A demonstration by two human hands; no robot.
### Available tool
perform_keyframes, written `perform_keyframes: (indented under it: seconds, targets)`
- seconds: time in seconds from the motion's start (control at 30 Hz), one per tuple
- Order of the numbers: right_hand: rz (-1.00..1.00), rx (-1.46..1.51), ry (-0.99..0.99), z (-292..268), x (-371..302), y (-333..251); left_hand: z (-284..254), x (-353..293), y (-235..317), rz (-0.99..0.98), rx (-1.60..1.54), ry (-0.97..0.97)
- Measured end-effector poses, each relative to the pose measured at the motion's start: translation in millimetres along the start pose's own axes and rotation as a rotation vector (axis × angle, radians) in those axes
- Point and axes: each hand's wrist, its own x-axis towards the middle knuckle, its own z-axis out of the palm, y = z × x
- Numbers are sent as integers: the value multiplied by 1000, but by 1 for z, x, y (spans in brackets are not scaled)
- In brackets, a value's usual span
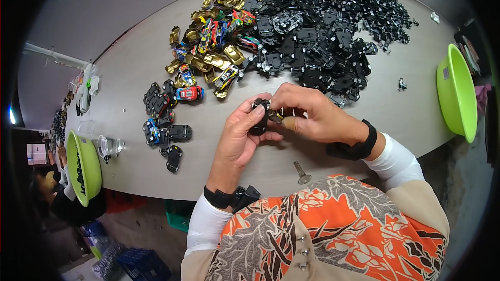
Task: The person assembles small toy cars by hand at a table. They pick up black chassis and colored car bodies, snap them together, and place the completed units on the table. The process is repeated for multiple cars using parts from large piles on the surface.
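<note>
Head view, looking down at a long pale wood-grain bench. Both hands meet near its front edge. The left hand cups a small black toy car chassis, its grip closed around the piece with the thumb along the lower side and the fingers curled over the top. The right hand pinches at the same chassis from the right, thumb and forefinger tight on a small part I cannot make out. The piece is held in the air just above the bench, between the two hands.

To do this fitting step well, I judge the left hand should keep the chassis steady and level while the right presses straight in, without twisting, so small plastic tabs do not bend.

Materials: the chassis looks like matte black moulded plastic, boxy, with small wheels. Beyond the hands lies a large heap of black chassis parts, angular and dull. To its left is a pile of toy car bodies, glossy, some shiny gold, others painted red, blue and green. A few finished cars sit nearer, on the left. A short metal pin tool with a flat base lies by the bench edge. Smooth lime green plastic basins stand at the right and left ends; a clear cup stands beside the left one.
</note>
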Motion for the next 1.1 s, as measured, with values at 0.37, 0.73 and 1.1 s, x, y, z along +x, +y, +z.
perform_keyframes:
  seconds: [0.37,0.73,1.1]
  targets:
    - [-219,-304,92,-3,5,0,-11,1,0,-28,-73,47]
    - [-436,-626,-244,0,-1,-13,-1,8,-10,-102,-314,20]
    - [-370,-556,-187,0,0,-8,4,10,-12,-154,-250,128]
